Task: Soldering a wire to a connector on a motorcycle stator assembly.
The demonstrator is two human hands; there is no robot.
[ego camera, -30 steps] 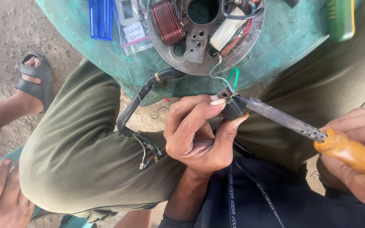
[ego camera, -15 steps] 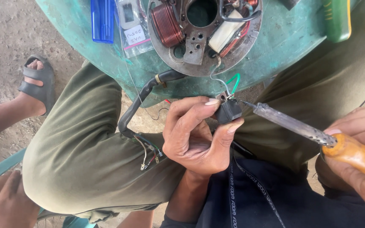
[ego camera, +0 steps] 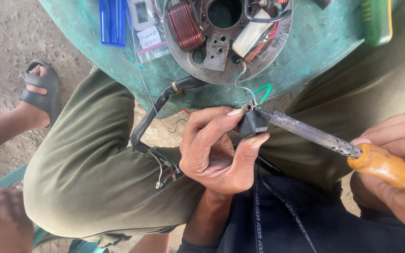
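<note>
Head camera, looking down at a seated person's lap and a round green table edge (ego camera: 305, 51). The left hand (ego camera: 214, 150) is pinching a small black connector block (ego camera: 252, 124) between thumb and fingers, holding it just in front of the table's rim, above the gap between the knees. The right hand (ego camera: 399, 168) is wrapping closed around the orange wooden handle of a soldering iron (ego camera: 333, 143), whose grey metal shaft is angling up and to the left so that its tip is touching the top of the connector block, where thin white and green wires (ego camera: 254, 91) are meeting it. Those wires are running up to a round metal stator plate (ego camera: 212, 51) lying on the table, with a copper-wound coil (ego camera: 183, 26) on its left side (the plate's far edge is cut off by the frame). A black sleeved cable (ego camera: 158, 110) is curving down from the plate to loose coloured wire ends (ego camera: 165, 173) resting on the left thigh of olive-green trousers (ego camera: 85, 173). On the table, left of the plate, a blue plastic case (ego camera: 112, 21) and a clear bag (ego camera: 147, 33) are lying. At the far left, another person's foot in a grey sandal (ego camera: 38, 91) is resting on the dirt ground.
</note>
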